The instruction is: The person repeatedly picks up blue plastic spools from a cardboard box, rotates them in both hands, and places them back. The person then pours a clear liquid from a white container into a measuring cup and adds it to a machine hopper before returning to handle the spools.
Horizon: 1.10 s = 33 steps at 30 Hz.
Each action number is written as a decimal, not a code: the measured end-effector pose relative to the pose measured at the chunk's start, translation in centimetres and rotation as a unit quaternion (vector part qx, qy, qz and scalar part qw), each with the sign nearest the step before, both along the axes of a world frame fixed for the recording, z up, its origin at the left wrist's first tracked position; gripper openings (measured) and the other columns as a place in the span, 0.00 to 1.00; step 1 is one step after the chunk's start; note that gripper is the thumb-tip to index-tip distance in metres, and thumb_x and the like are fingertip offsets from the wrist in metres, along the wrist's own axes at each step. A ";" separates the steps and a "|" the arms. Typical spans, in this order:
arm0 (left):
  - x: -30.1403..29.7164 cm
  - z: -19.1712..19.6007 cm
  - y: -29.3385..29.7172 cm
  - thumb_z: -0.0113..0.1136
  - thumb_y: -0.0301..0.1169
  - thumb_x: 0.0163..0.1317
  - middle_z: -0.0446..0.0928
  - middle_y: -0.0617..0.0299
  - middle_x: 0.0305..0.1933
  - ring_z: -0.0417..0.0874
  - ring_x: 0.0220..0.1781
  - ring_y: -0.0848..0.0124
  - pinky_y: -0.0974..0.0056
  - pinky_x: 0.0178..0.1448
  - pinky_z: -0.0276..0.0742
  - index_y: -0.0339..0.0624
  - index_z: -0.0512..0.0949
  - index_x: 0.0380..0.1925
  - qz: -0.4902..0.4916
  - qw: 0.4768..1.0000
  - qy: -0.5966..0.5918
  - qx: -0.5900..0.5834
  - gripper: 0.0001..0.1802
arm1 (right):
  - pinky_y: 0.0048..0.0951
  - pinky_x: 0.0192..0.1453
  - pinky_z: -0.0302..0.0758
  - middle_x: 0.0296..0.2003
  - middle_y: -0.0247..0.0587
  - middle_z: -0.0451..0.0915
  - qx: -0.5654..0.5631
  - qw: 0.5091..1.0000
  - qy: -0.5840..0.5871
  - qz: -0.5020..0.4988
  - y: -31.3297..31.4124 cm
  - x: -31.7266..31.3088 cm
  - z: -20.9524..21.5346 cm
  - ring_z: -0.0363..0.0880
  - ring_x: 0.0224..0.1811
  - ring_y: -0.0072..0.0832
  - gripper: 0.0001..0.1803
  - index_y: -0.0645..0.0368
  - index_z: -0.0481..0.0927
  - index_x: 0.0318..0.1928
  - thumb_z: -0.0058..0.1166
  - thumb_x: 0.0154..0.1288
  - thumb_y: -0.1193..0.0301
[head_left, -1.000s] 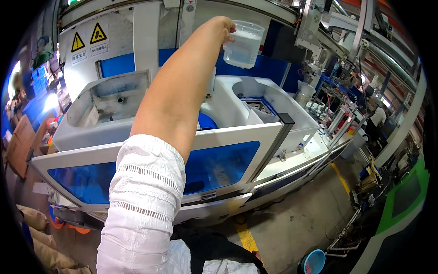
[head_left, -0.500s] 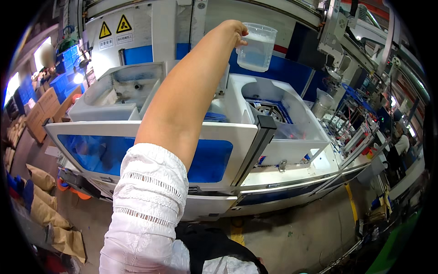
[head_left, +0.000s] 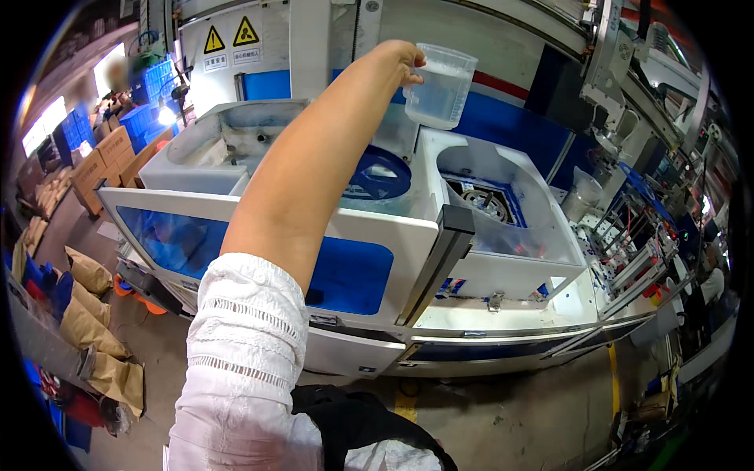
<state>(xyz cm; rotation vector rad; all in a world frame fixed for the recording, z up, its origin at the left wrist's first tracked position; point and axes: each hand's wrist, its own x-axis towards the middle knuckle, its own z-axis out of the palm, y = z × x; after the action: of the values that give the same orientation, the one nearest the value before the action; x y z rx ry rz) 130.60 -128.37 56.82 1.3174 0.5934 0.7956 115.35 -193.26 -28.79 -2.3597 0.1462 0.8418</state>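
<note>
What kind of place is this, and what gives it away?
Most likely a factory floor: yellow triangular warning signs on the wall panel, a white machine enclosure with a blue-tinted window, and a yellow floor line.

A disc lies between left tub and right tub — the jug above, perhaps behind.

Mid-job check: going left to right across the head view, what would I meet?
Brown paper sacks → two yellow-and-black triangular warning signs → clear plastic pitcher, handle held in the left grip → translucent plastic container standing on the machine's right side.
</note>
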 end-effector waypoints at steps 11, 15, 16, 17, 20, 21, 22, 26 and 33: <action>-3.1 -1.0 2.6 0.57 0.24 0.59 0.72 0.62 0.29 0.71 0.23 0.77 0.59 0.40 0.87 0.35 0.73 0.34 0.030 0.998 0.008 0.047 0.05 | 0.32 0.40 0.76 0.29 0.41 0.81 0.047 0.998 0.029 0.033 3.7 3.3 3.0 0.80 0.33 0.31 0.23 0.61 0.77 0.36 0.65 0.51 0.54; -5.7 -1.0 3.1 0.56 0.25 0.61 0.73 0.60 0.28 0.75 0.26 0.73 0.59 0.40 0.87 0.34 0.73 0.31 -0.031 0.998 0.006 0.050 0.04 | 0.31 0.36 0.77 0.28 0.42 0.81 0.058 0.997 -0.034 0.030 3.0 4.4 -0.4 0.80 0.29 0.30 0.21 0.62 0.77 0.36 0.64 0.53 0.57; -5.8 -1.3 3.9 0.56 0.25 0.61 0.73 0.60 0.28 0.76 0.26 0.72 0.60 0.39 0.86 0.34 0.73 0.31 -0.047 0.997 0.020 0.053 0.05 | 0.31 0.35 0.77 0.27 0.42 0.81 0.078 0.997 -0.009 0.019 3.1 4.4 -1.0 0.80 0.28 0.29 0.20 0.62 0.77 0.37 0.64 0.54 0.58; -6.6 -1.6 4.6 0.57 0.26 0.61 0.73 0.59 0.28 0.77 0.27 0.71 0.61 0.39 0.86 0.33 0.73 0.30 -0.062 0.996 0.034 0.052 0.06 | 0.31 0.34 0.77 0.27 0.42 0.81 0.094 0.995 0.015 0.011 3.3 4.6 -1.2 0.79 0.28 0.29 0.19 0.63 0.77 0.37 0.64 0.55 0.59; -9.0 -2.8 7.0 0.60 0.27 0.58 0.75 0.57 0.28 0.80 0.28 0.67 0.60 0.32 0.82 0.34 0.75 0.29 -0.072 0.986 0.105 0.110 0.07 | 0.31 0.31 0.76 0.27 0.41 0.80 0.080 0.994 -0.053 0.052 3.9 4.8 -1.3 0.78 0.26 0.28 0.18 0.63 0.76 0.38 0.64 0.56 0.62; -9.6 -3.4 8.1 0.60 0.27 0.58 0.75 0.56 0.29 0.80 0.28 0.66 0.60 0.30 0.80 0.35 0.76 0.29 -0.077 0.983 0.117 0.122 0.06 | 0.30 0.30 0.75 0.26 0.40 0.80 0.089 0.995 -0.031 0.037 4.3 5.0 -1.0 0.78 0.25 0.27 0.18 0.63 0.76 0.38 0.64 0.56 0.62; -10.1 -3.8 7.3 0.62 0.27 0.56 0.76 0.55 0.28 0.81 0.28 0.64 0.59 0.31 0.79 0.35 0.76 0.27 -0.044 0.967 0.184 0.168 0.06 | 0.30 0.29 0.75 0.26 0.40 0.80 0.100 0.995 -0.003 0.023 5.0 4.7 0.0 0.77 0.25 0.27 0.18 0.63 0.76 0.38 0.64 0.56 0.62; -10.8 -5.6 5.9 0.58 0.28 0.51 0.79 0.49 0.28 0.83 0.30 0.57 0.57 0.31 0.79 0.34 0.80 0.23 0.030 0.807 0.430 0.403 0.07 | 0.28 0.27 0.73 0.25 0.39 0.78 0.088 0.996 0.020 0.007 5.3 5.0 1.3 0.75 0.23 0.25 0.17 0.62 0.76 0.37 0.63 0.56 0.62; -11.4 -11.3 4.2 0.55 0.22 0.46 0.80 0.43 0.34 0.82 0.39 0.49 0.54 0.43 0.79 0.36 0.83 0.26 0.060 0.543 0.489 0.680 0.09 | 0.28 0.28 0.73 0.25 0.38 0.78 0.122 0.991 0.045 -0.015 6.0 5.6 2.9 0.75 0.23 0.25 0.15 0.62 0.75 0.36 0.62 0.57 0.64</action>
<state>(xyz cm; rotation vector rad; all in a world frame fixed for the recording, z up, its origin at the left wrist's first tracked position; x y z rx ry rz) 119.20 -124.18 45.51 3.3407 0.9612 0.4480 120.93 -187.26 -25.90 -2.0878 0.1085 0.8983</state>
